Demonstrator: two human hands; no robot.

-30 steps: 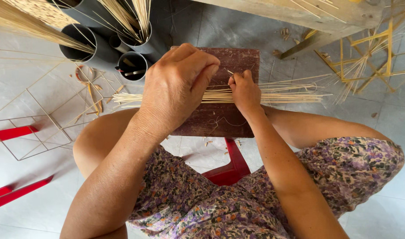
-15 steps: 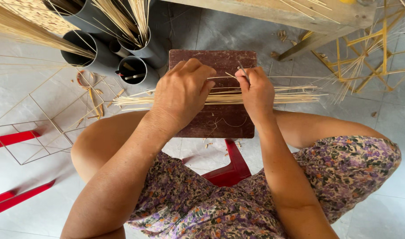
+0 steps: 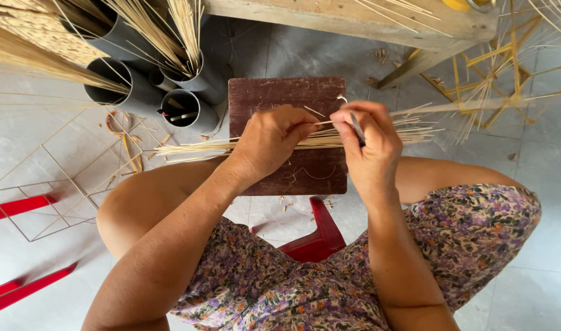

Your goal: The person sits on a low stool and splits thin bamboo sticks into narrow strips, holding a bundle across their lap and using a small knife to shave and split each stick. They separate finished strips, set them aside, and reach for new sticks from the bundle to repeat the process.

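Observation:
A bundle of thin pale bamboo sticks lies across my knees, over a dark brown wooden board on the floor. My left hand is closed around the middle of the bundle. Just to its right, my right hand pinches a thin stick, with a small grey blade-like tool between its fingers. The sticks' right ends fan out past my right hand.
Grey plastic tubes holding more sticks stand at the back left. A thin stick frame lies on the tiled floor at left beside red stool legs. A wooden bench and yellow frames are at the back right.
My right hand rose off the bundle and moved right, now lifting a single stick. My left hand slid from the top of the bundle to gripping its middle.

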